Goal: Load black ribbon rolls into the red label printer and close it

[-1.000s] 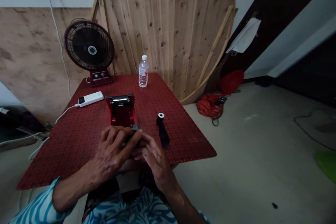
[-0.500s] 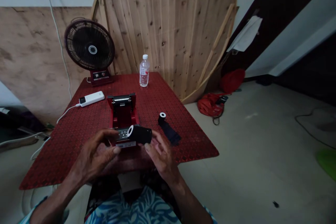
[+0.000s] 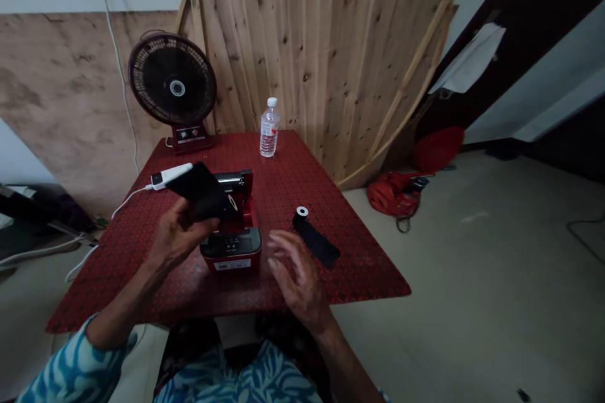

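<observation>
A black paper roll (image 3: 213, 194) with a pale core is pinched in my left hand (image 3: 182, 230), its loose end spread toward the upper left. The roll is in front of a red and black label printer (image 3: 232, 252), whose lid stands up at the back, and hides part of its bay. To the printer's right, my right hand (image 3: 295, 277) is held with fingers apart and nothing in it. Just beyond that hand a second black roll (image 3: 301, 211) lies on the table, its strip unrolled toward the front right.
On the red patterned table (image 3: 368, 274) stand a dark red fan (image 3: 174, 88) and a water bottle (image 3: 270, 129). A white power bank (image 3: 174, 175) lies at the left with its cable plugged in. A round wooden board (image 3: 321, 63) leans behind; a red bag (image 3: 392, 194) lies on the floor.
The black roll has passed from my right hand to my left and moved left and up, turned so its strip hangs out. My right hand has let go of it. The view has shifted slightly.
</observation>
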